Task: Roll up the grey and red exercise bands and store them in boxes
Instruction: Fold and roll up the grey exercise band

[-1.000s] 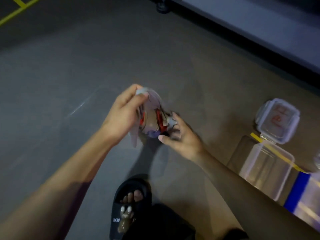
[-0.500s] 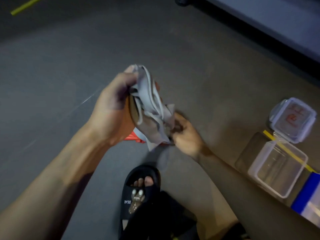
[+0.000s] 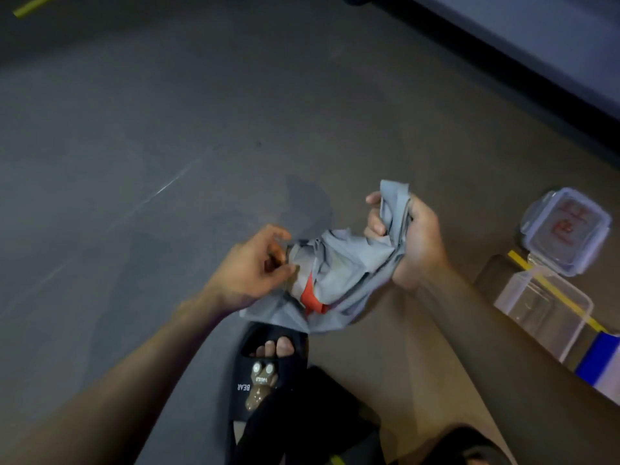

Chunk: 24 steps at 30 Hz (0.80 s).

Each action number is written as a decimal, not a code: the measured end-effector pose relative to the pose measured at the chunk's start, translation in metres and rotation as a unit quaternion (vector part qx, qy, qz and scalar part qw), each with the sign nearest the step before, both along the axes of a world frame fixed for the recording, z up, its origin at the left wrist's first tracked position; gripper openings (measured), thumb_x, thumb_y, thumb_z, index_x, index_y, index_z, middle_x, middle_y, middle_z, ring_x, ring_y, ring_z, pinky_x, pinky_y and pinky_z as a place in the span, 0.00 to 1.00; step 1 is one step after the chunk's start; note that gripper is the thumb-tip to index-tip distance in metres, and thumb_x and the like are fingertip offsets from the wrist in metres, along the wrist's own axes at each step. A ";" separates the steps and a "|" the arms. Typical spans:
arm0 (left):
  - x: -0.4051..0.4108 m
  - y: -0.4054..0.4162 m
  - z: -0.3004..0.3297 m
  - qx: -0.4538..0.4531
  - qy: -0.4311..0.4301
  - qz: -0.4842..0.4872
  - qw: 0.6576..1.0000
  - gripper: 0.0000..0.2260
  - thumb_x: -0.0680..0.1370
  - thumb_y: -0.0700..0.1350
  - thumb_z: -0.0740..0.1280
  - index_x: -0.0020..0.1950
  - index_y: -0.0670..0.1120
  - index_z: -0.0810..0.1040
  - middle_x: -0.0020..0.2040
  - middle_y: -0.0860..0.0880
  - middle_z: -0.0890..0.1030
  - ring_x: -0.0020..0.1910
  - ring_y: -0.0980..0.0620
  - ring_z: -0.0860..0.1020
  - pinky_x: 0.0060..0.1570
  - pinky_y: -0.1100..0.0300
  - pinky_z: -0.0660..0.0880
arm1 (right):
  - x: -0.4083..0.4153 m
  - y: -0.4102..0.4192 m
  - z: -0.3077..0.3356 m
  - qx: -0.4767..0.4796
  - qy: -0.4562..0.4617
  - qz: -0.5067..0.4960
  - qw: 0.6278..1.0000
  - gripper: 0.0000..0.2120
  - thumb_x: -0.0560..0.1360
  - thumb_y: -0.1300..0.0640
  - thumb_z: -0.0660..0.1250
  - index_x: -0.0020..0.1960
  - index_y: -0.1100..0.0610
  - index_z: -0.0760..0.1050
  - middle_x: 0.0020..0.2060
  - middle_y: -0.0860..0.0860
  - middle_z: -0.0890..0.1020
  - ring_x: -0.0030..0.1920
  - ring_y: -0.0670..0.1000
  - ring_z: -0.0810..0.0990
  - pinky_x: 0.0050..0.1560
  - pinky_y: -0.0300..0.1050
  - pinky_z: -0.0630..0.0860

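Note:
A crumpled grey exercise band [image 3: 345, 270] hangs in the air between both hands, above the floor. A strip of the red band [image 3: 310, 298] shows tangled inside it. My right hand [image 3: 407, 239] grips the upper end of the grey band in its fist. My left hand [image 3: 255, 266] pinches the band's left edge between thumb and fingers. A clear open box [image 3: 543, 310] stands on the floor to the right, and its lid [image 3: 567, 229] with red print lies just behind it.
My foot in a black slipper [image 3: 265, 374] is on the grey floor below the bands. A blue-edged container [image 3: 600, 364] sits at the right edge. Yellow tape [image 3: 557, 293] runs under the boxes. A dark wall base [image 3: 503, 78] crosses the upper right.
The bundle has passed from my left hand's grip to my right fist, which rose to the right. My left hand dropped and now pinches the edge; the band is stretched wider.

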<state>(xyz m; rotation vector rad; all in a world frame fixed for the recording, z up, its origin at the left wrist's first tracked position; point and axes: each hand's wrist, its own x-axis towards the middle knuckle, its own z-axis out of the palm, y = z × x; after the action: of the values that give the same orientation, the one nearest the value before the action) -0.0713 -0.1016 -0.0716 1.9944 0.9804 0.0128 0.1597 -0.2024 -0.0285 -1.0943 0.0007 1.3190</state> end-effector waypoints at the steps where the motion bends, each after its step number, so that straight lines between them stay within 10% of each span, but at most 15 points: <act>1: 0.003 -0.003 -0.003 0.014 -0.001 -0.036 0.999 0.26 0.72 0.54 0.74 0.68 0.56 0.71 0.42 0.55 0.79 0.38 0.56 0.79 0.43 0.54 0.77 | -0.001 -0.002 0.002 0.008 0.014 0.009 1.000 0.18 0.82 0.52 0.51 0.45 0.61 0.74 0.23 0.53 0.66 0.24 0.48 0.63 0.26 0.39 0.60; 7: 0.015 -0.012 -0.010 0.156 0.160 -0.133 0.966 0.35 0.65 0.71 0.62 0.70 0.61 0.69 0.58 0.52 0.69 0.56 0.47 0.69 0.55 0.46 0.76 | 0.009 -0.006 0.012 0.114 0.094 0.060 0.987 0.24 0.78 0.45 0.54 0.56 0.64 0.76 0.30 0.55 0.70 0.26 0.48 0.61 0.30 0.41 0.55; 12: 0.003 -0.012 -0.012 0.033 0.229 -0.116 0.966 0.28 0.70 0.63 0.70 0.68 0.61 0.68 0.63 0.52 0.76 0.62 0.44 0.76 0.57 0.47 0.76 | 0.028 -0.020 0.005 0.104 0.036 0.029 0.993 0.27 0.78 0.43 0.55 0.59 0.63 0.77 0.31 0.57 0.73 0.25 0.48 0.65 0.27 0.39 0.60; 18: -0.003 -0.002 0.019 0.255 -0.050 -0.015 0.966 0.23 0.68 0.38 0.74 0.61 0.50 0.78 0.59 0.50 0.78 0.55 0.43 0.76 0.55 0.49 0.73 | 0.047 -0.044 -0.031 -0.026 -0.106 -0.055 0.992 0.29 0.82 0.42 0.52 0.60 0.65 0.79 0.32 0.59 0.76 0.23 0.48 0.66 0.25 0.39 0.57; 24: -0.020 0.016 0.012 0.333 0.144 -0.081 0.928 0.22 0.67 0.44 0.77 0.60 0.50 0.79 0.63 0.47 0.76 0.65 0.39 0.70 0.70 0.42 0.63 | 0.048 -0.048 -0.060 -0.270 -0.336 0.040 0.901 0.21 0.84 0.44 0.55 0.52 0.56 0.82 0.34 0.55 0.81 0.29 0.50 0.75 0.32 0.40 0.70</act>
<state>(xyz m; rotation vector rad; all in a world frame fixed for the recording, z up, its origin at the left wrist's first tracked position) -0.0914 -0.0853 -0.0595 2.7611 1.0832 -0.0448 0.2073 -0.2507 -0.0886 -2.0088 -0.2050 0.9656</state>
